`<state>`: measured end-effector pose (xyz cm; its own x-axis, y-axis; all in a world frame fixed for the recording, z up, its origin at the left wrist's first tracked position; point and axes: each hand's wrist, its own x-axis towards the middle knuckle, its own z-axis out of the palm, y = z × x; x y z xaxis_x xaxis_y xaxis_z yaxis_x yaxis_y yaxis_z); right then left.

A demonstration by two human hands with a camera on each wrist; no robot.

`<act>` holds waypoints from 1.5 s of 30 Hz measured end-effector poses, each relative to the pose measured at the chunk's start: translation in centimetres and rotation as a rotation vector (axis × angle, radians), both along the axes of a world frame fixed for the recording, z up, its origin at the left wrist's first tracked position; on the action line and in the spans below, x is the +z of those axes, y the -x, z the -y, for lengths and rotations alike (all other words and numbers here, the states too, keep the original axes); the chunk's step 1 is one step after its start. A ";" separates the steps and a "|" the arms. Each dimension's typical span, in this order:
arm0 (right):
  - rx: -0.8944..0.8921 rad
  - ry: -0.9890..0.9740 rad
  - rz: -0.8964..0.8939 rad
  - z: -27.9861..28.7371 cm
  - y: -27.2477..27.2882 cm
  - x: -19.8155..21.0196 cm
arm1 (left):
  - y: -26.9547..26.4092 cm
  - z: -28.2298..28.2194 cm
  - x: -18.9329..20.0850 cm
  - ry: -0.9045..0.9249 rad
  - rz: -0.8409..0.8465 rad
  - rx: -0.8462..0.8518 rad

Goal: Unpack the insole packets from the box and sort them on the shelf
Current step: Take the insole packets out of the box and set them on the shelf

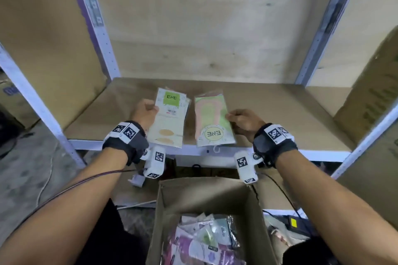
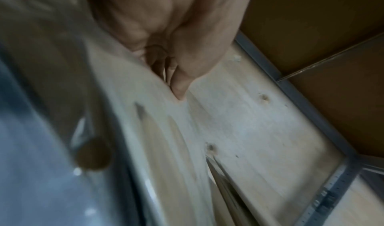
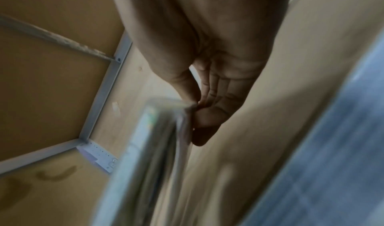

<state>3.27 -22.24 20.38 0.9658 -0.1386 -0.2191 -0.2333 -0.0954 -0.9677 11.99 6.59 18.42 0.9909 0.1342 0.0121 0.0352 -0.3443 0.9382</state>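
My left hand (image 1: 148,112) grips the left edge of a cream insole packet stack (image 1: 170,118) with a green ENE label, over the brown shelf board (image 1: 269,109). My right hand (image 1: 239,119) pinches the right edge of a pink and green insole packet stack (image 1: 210,114) with a round ENE label. The two stacks sit side by side near the shelf's front edge. In the left wrist view the thumb (image 2: 182,85) presses the pale packet (image 2: 166,131). In the right wrist view fingers (image 3: 205,114) pinch the packet edge (image 3: 176,122). An open cardboard box (image 1: 163,221) below holds several more packets (image 1: 202,241).
White metal shelf uprights (image 1: 94,21) frame the plywood back wall (image 1: 204,17). Large cardboard boxes stand at the left (image 1: 43,34) and right (image 1: 370,97) of the shelf bay. Cables and a black device (image 1: 297,224) lie beside the open box.
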 end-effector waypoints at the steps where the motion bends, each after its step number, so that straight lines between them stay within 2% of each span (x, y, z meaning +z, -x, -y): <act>1: 0.001 0.014 -0.015 -0.6 -1.4 -0.2 | -0.8 -0.2 -0.2 -0.016 -0.007 0.025; 7: -0.014 0.130 -0.093 -3.5 -9.1 -2.2 | -5.1 -2.1 -1.5 0.022 -0.092 0.061; 12: 0.017 0.171 -0.133 -5.5 -14.7 -2.8 | -8.0 -3.7 -1.5 -0.134 -0.130 -0.055; 17: 0.052 0.225 -0.132 -8.0 -19.6 -2.9 | -12.3 -5.7 -1.6 -0.191 -0.092 -0.034; 24: 0.110 0.108 -0.163 -12.5 -26.2 -3.4 | -19.1 -9.3 -2.6 -0.296 -0.115 0.060; 31: 0.121 0.081 -0.179 -14.5 -25.9 -2.2 | -20.7 -10.6 -2.0 -0.443 -0.137 0.115; 35: 0.167 0.236 -0.179 -14.5 -24.6 -1.4 | -20.4 -10.7 -1.0 -0.504 -0.160 0.089; 38: 0.233 0.352 -0.119 -13.7 -21.4 0.5 | -17.5 -10.5 0.4 -0.489 -0.142 0.050; 45: 0.414 0.400 -0.023 -10.9 -10.4 4.1 | -5.2 -7.5 4.3 -0.386 0.087 -0.082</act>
<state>13.64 -11.39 24.45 0.9529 0.1734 -0.2488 -0.1190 -0.5409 -0.8327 17.15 14.10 22.73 0.9912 0.0236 0.1299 -0.0807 -0.6700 0.7379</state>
